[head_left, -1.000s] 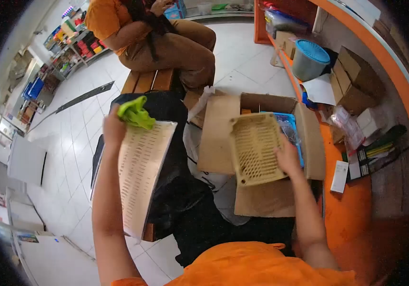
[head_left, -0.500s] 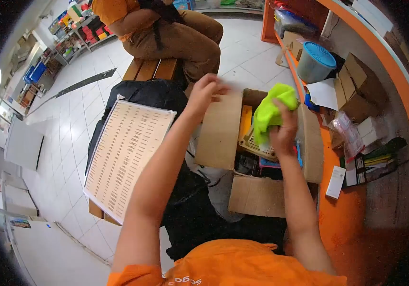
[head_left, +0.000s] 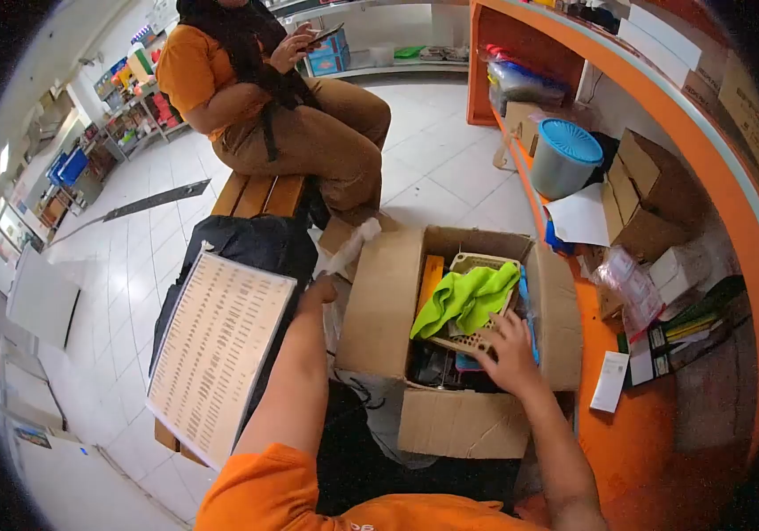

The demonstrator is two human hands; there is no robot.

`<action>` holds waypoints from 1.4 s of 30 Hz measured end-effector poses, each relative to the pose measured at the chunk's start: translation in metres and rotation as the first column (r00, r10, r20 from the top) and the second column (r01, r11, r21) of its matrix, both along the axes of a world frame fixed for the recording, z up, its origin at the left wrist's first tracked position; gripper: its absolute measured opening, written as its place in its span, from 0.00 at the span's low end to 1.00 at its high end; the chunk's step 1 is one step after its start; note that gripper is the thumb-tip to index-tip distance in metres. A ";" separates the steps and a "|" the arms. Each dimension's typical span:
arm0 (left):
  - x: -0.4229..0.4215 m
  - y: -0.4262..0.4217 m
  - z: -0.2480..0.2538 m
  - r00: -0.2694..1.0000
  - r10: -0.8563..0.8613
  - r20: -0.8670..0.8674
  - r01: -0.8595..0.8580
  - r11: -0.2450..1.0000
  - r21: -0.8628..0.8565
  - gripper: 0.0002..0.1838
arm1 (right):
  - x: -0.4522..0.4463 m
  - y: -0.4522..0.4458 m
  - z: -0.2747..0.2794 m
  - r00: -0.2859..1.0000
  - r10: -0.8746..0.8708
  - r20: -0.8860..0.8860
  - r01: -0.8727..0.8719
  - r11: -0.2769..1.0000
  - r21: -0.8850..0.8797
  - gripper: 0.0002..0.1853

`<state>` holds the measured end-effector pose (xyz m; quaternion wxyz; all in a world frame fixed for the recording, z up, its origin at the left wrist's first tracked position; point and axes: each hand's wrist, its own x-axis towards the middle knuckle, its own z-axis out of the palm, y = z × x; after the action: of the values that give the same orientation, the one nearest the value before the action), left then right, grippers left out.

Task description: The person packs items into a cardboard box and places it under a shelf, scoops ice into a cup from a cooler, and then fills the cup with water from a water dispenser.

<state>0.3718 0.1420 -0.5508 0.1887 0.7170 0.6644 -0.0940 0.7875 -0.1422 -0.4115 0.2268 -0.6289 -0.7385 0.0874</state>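
My right hand (head_left: 510, 352) is open with fingers spread, at the edge of a beige plastic basket (head_left: 486, 341) inside an open cardboard box (head_left: 379, 305). A crumpled bright green cloth (head_left: 463, 299) lies on the basket, just left of those fingers and out of my grip. My left hand (head_left: 320, 288) is closed on a whitish see-through plastic bag (head_left: 353, 250), left of the box; its fingers are partly hidden. Close to the left forearm, a printed list sheet (head_left: 220, 350) in a clear cover rests on a black cloth item (head_left: 264, 243).
A person (head_left: 282, 124) in an orange shirt sits on the wooden bench (head_left: 256, 196) ahead, holding a phone. On the orange shelf (head_left: 636, 442) at right are a grey tub (head_left: 565, 164) with a blue lid, a cardboard box (head_left: 649, 195) and a small white box (head_left: 609, 380).
My right hand has let go of the green cloth, which now lies on the basket in the box. My left hand has moved down and left to the plastic bag. The view has tilted up.
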 end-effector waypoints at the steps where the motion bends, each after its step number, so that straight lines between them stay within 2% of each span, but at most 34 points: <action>1: 0.004 0.015 -0.003 0.997 0.028 0.066 -0.028 1.000 0.001 0.32 | 0.001 -0.002 0.005 0.999 -0.024 -0.044 0.026 0.999 0.045 0.23; 3: 0.024 0.041 0.005 0.936 0.089 0.341 -0.111 0.993 0.045 0.32 | -0.002 -0.007 0.029 0.988 -0.061 -0.143 0.077 0.992 0.104 0.20; 4: 0.030 0.045 0.009 0.858 0.114 0.501 -0.167 0.984 0.063 0.31 | -0.002 -0.012 0.034 0.977 -0.068 -0.200 0.091 0.990 0.108 0.19; 5: 0.039 0.040 0.015 0.713 0.151 0.685 -0.265 0.962 0.063 0.29 | -0.003 -0.016 0.038 0.964 -0.071 -0.256 0.102 0.989 0.111 0.18; 6: 0.047 0.035 0.022 0.530 0.148 0.835 -0.343 0.938 0.051 0.27 | -0.005 -0.020 0.043 0.951 -0.078 -0.300 0.112 0.989 0.098 0.16; 7: 0.065 0.019 0.041 0.260 0.128 0.957 -0.445 0.895 0.001 0.24 | -0.009 -0.024 0.046 0.939 -0.081 -0.335 0.115 0.990 0.082 0.16; 8: 0.082 0.001 0.060 -0.033 0.070 0.997 -0.529 0.845 -0.077 0.22 | -0.013 -0.026 0.049 0.927 -0.080 -0.366 0.113 0.991 0.070 0.15; 11: 0.101 -0.054 0.088 -0.059 0.009 0.998 -0.620 0.783 -0.044 0.16 | -0.027 -0.026 0.057 0.911 -0.069 -0.407 0.114 0.990 0.087 0.15; 13: 0.109 -0.149 0.150 0.342 -0.039 0.939 -0.494 0.842 0.214 0.17 | -0.049 -0.026 0.052 0.892 -0.027 -0.452 0.067 0.995 0.073 0.14; 15: 0.104 -0.236 0.193 0.295 -0.173 0.940 -0.360 0.891 0.277 0.19 | -0.073 -0.025 0.044 0.855 0.012 -0.519 0.010 0.999 0.039 0.14; 17: 0.065 -0.290 0.258 0.589 -0.487 0.645 -0.235 0.661 0.713 0.21 | -0.113 -0.025 0.039 0.739 0.025 -0.673 -0.173 0.973 -0.154 0.15; 19: -0.002 -0.295 0.275 0.764 -0.393 0.512 -0.323 0.454 0.830 0.23 | -0.165 -0.025 0.035 0.609 -0.027 -0.793 -0.344 0.892 -0.295 0.16; 20: -0.048 -0.286 0.279 0.797 -0.238 0.556 -0.405 0.472 0.783 0.24 | -0.190 -0.023 0.029 0.551 0.026 -0.834 -0.442 0.857 -0.265 0.18; 21: -0.103 -0.267 0.281 0.886 -0.124 0.447 -0.359 0.427 0.830 0.22 | -0.217 -0.016 0.021 0.484 0.078 -0.872 -0.532 0.817 -0.223 0.20; 22: -0.158 -0.250 0.275 0.914 0.030 0.405 -0.377 0.435 0.818 0.27 | -0.249 -0.006 0.006 0.374 0.064 -0.925 -0.580 0.795 -0.179 0.21; 23: -0.219 -0.236 0.252 0.924 0.237 0.302 -0.378 0.433 0.818 0.36 | -0.279 0.000 -0.001 0.259 0.038 -0.965 -0.610 0.781 -0.133 0.24; 25: -0.319 -0.218 0.208 0.832 0.539 0.135 -0.482 0.579 0.658 0.45 | -0.327 0.018 0.022 0.171 -0.219 -0.961 -0.654 0.704 -0.277 0.28; 26: -0.324 -0.222 0.221 0.753 0.613 0.240 -0.654 0.654 0.382 0.50 | -0.346 0.027 0.030 0.299 -0.249 -0.921 -0.619 0.685 -0.385 0.28; 27: -0.323 -0.226 0.226 0.807 0.549 0.216 -0.589 0.725 0.358 0.46 | -0.358 0.036 0.036 0.420 -0.281 -0.863 -0.571 0.658 -0.492 0.28; 28: -0.322 -0.231 0.231 0.855 0.479 0.199 -0.518 0.788 0.333 0.43 | -0.364 0.033 0.041 0.553 -0.049 -0.832 -0.415 0.850 -0.326 0.26; 29: -0.308 -0.241 0.236 0.882 0.415 0.223 -0.471 0.773 0.424 0.39 | -0.370 0.024 0.048 0.710 0.140 -0.691 -0.288 0.952 -0.103 0.24; 31: -0.295 -0.252 0.250 0.871 0.431 0.236 -0.490 0.791 0.367 0.38 | -0.369 0.013 0.075 0.710 0.185 -0.679 -0.248 0.969 0.005 0.19; 33: -0.332 -0.252 0.218 0.927 0.362 0.094 -0.341 0.712 0.614 0.38 | -0.373 0.014 0.075 0.610 0.210 -0.764 -0.257 0.964 0.059 0.15; 34: -0.343 -0.248 0.209 0.939 0.344 0.016 -0.251 0.649 0.718 0.38 | -0.366 0.012 0.083 0.444 0.194 -0.875 -0.344 0.938 0.034 0.15; 35: -0.307 -0.254 0.260 0.877 0.366 0.311 -0.474 0.762 0.441 0.36 | -0.351 0.017 0.101 0.264 0.160 -0.951 -0.415 0.909 0.038 0.14; 37: -0.254 -0.259 0.307 0.690 0.423 0.587 -0.605 0.783 0.147 0.36 | -0.305 0.020 0.129 0.334 0.193 -0.923 -0.399 0.916 0.047 0.12; 38: -0.243 -0.259 0.307 0.741 0.317 0.592 -0.533 0.814 0.230 0.35 | -0.297 0.033 0.114 0.117 0.317 -0.941 -0.349 0.900 0.260 0.12; 39: -0.221 -0.263 0.311 0.667 0.242 0.705 -0.498 0.849 0.179 0.35 | -0.277 0.037 0.118 -0.070 0.273 -0.959 -0.351 0.893 0.280 0.12; 41: -0.176 -0.270 0.321 0.463 0.095 0.881 -0.379 0.920 0.100 0.34 | -0.225 0.032 0.140 -0.113 0.178 -0.978 -0.454 0.866 0.210 0.15; 42: -0.168 -0.270 0.311 0.384 0.083 0.919 -0.358 0.931 0.066 0.33 | -0.206 0.031 0.142 -0.140 0.160 -0.977 -0.472 0.857 0.208 0.18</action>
<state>0.2033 -0.1282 -0.2403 0.4338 0.5750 0.5528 0.4190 0.5818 -0.1111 -0.2695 0.5842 -0.1885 -0.4598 0.6416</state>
